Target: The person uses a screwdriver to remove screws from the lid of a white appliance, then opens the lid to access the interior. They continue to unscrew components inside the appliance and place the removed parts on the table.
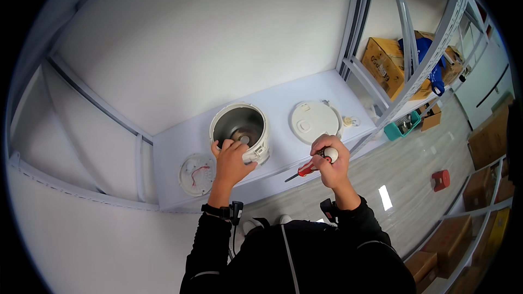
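A white rice cooker body (263,144) stands open at the top on the shelf, its metal inside showing. My left hand (231,164) grips its near rim, fingers hooked over the edge and thumb on the outer wall. To the right, my right hand (334,162) is closed round a red screwdriver (308,169), whose dark shaft points left and down, apart from the cooker. A round white lid (315,122) lies behind that hand. Left of the cooker rests a round white base cover (190,181) with a red wire across it.
A small pale part (351,122) lies right of the lid. Metal uprights (357,19) frame the white shelf (283,93). Beyond stand a cardboard box (384,65), a teal basket (393,130) and, on the floor, a red stool (440,180). Boxes (448,244) fill a rack at lower right.
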{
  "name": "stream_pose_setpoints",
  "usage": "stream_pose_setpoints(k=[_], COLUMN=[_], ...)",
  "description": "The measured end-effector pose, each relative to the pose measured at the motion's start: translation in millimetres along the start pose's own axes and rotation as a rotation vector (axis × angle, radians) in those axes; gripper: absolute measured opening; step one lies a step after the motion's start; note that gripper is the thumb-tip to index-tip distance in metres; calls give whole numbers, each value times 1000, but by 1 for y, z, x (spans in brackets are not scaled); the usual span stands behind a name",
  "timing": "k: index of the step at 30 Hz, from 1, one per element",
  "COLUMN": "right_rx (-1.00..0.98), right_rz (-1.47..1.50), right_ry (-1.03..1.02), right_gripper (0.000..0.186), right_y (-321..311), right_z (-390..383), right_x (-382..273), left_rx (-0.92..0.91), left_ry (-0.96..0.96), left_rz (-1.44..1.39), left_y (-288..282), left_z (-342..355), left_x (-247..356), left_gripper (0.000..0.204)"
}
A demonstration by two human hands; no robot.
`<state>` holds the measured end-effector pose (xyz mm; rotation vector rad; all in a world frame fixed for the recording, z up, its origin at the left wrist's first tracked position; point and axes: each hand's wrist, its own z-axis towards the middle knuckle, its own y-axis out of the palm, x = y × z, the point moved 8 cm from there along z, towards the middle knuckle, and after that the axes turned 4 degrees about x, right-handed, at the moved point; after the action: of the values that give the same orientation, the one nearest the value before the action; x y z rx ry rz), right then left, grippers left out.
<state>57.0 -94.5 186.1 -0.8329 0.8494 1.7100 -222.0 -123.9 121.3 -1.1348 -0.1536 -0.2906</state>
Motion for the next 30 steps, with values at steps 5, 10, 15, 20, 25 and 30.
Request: stream_pose_setpoints(k=[5, 10, 15, 20, 25, 30], right_rx=[-65, -203, -295, -413, -586, -584], right_rz=[-24, -303, -596, -809, -815, -809], right_ry=[241, 234, 282, 27, -142, -166], right_gripper=[15, 13, 37, 80, 89, 85], right_y=[9, 30, 47, 82, 104, 113], right_z=[1, 8, -8, -3, 3, 3], right_x=[14, 75, 153, 123, 126, 129], left_rx=[-9, 71, 56, 103, 68, 53], left_ry=[-37, -99, -139, -29, 45, 45], left_rz=[88, 95, 106, 32, -42, -42], left_y=[5, 11, 25, 13, 8, 8], left_z=[-11, -8, -6, -9, -9, -9], left_x=[8, 25, 14, 10, 4, 1], left_gripper=[58, 57, 51, 51, 50, 47])
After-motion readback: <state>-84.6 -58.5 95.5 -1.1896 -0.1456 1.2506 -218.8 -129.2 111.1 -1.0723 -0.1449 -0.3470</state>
